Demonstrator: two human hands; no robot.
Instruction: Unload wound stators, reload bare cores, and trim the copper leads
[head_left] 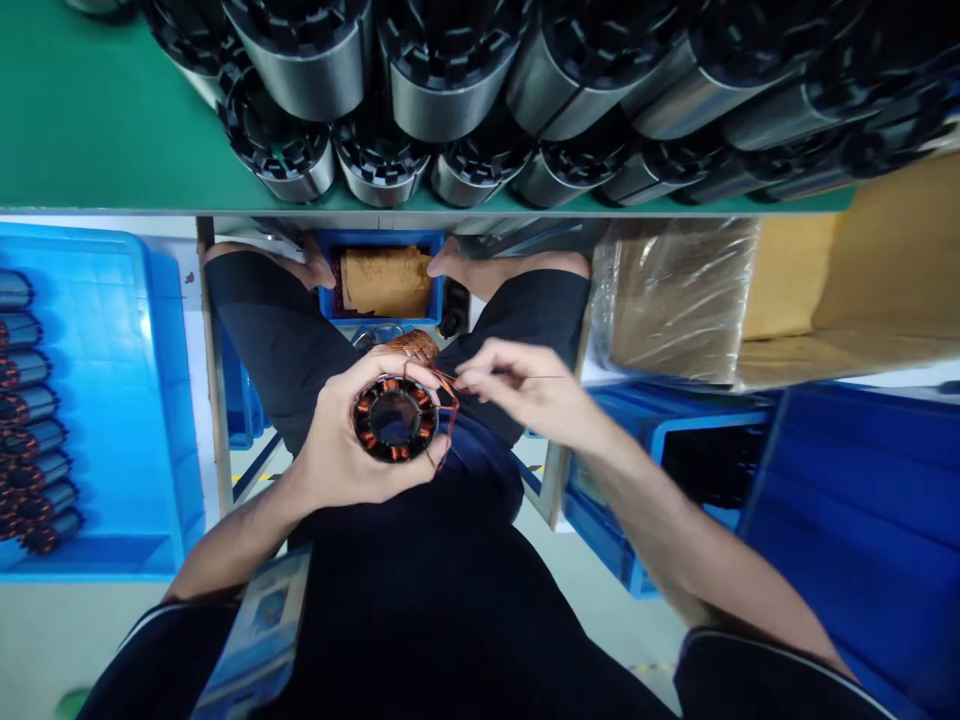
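My left hand [337,445] is wrapped round a ring-shaped black stator [361,440] with copper windings, its open end facing up toward me. Loops of copper wire [452,408] stick out at the stator's right side, by my left fingertips. Just right of it, my right hand [529,385] is closed in a pinch at the wire, and a thin dark strand shows across its fingers. Behind the stator, over my lap, lies a bundle of copper wire [412,345], partly hidden by my left fingers.
Rows of metal cylinders [442,105] stand on the green table [90,120] ahead. A blue bin [112,300] at left holds several wound stators [34,440]. Between my feet is a small blue box [382,238]. Cardboard [675,300] and blue crates [652,460] are at right.
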